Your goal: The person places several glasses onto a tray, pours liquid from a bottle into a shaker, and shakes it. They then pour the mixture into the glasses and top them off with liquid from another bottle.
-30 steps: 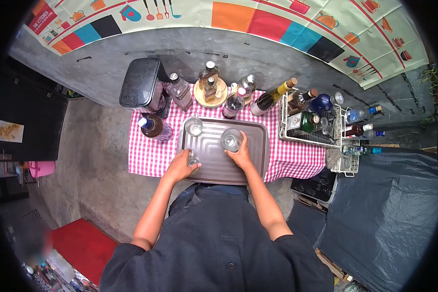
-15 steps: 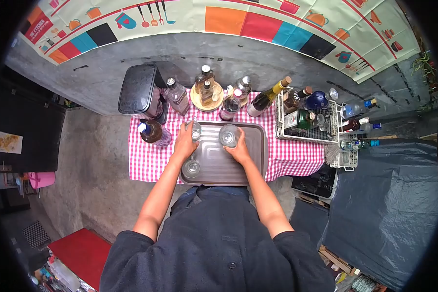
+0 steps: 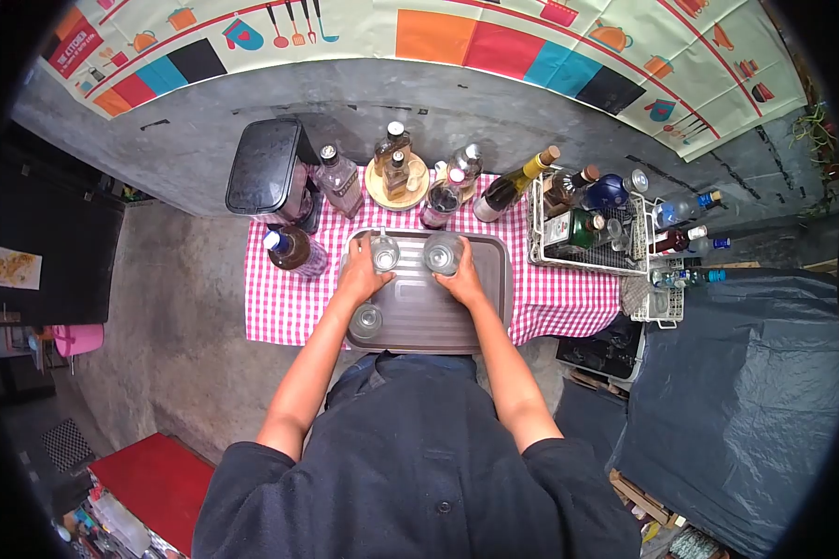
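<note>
My left hand (image 3: 364,274) is closed around a clear glass mug (image 3: 384,252), whose handle points away from me. On the other side, my right hand (image 3: 460,276) grips a clear drinking glass (image 3: 441,252) from its right side. Both glasses are over the far half of a brown tray (image 3: 419,326), a short gap apart. Another clear glass mug (image 3: 366,321) stands at the tray's near left corner, below my left wrist, touched by neither hand.
A brown bottle (image 3: 295,252) and a black-lidded container (image 3: 266,168) stand left of the tray. Several bottles and a round wooden board (image 3: 419,177) line the back. White wire baskets (image 3: 587,265) with bottles are at right. A pink checkered cloth (image 3: 280,312) covers the table.
My left hand has shifted the mug a little to the right, toward the other glass. My right hand and its glass have moved slightly away from me. The near mug stays put.
</note>
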{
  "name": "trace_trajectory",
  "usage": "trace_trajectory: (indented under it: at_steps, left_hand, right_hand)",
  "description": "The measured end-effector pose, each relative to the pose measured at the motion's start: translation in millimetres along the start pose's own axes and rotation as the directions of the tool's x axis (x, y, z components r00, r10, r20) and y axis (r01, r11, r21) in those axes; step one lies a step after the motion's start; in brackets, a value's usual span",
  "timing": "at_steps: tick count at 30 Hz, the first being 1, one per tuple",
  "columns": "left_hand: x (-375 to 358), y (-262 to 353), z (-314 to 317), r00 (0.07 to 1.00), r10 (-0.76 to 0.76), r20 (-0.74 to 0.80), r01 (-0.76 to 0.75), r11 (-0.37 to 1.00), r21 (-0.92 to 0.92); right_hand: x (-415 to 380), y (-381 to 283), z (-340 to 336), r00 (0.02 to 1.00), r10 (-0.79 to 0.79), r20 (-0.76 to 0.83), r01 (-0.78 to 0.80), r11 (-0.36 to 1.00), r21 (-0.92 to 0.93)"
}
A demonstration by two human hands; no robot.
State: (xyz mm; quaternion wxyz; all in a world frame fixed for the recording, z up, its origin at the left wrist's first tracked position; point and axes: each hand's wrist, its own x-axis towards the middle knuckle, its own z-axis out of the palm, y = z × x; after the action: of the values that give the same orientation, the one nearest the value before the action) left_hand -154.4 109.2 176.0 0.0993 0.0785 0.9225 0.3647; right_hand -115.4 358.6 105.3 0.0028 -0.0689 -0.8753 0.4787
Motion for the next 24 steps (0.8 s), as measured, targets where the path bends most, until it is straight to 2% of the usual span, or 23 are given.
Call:
trace_trajectory:
  at_steps: [1, 3, 5, 7, 9, 13, 24]
  left_hand:
    - [-6, 0, -8, 1.0, -0.003, 0.0, 0.003, 1.0, 0.0]
    - [-21, -6, -27, 0.969, -0.13, 0.209, 0.116, 0.99, 0.078]
    - [-47, -20, -27, 0.955, -0.13, 0.268, 0.105, 0.989, 0.105]
    - [-72, -24, -26, 0.937, -0.132, 0.324, 0.093, 0.987, 0.133]
    - [-92, -19, -19, 0.928, -0.038, 0.371, 0.016, 0.998, 0.063]
    - [-99, -13, -4, 0.963, -0.035, 0.269, 0.013, 0.996, 0.086]
    - [-96, -1, 6, 0.969, 0.006, 0.246, -0.02, 0.998, 0.056]
  right_hand:
    - [0, -1, -1, 1.0, -0.018, -0.006, 0.018, 1.0, -0.015]
    - [0, -3, -2, 1.0, -0.007, -0.001, 0.007, 1.0, -0.013]
    - [-2, -1, -1, 1.0, 0.007, 0.008, -0.007, 1.0, -0.006]
    - [0, 1, -1, 1.0, 0.016, 0.027, -0.018, 0.996, 0.088]
    - [0, 0, -1, 0.999, 0.025, 0.029, -0.027, 0.997, 0.066]
    - [4, -1, -8, 0.997, 0.036, 0.07, -0.039, 0.998, 0.045]
    - [3, -19, -19, 0.985, 0.097, 0.146, -0.099, 0.995, 0.006]
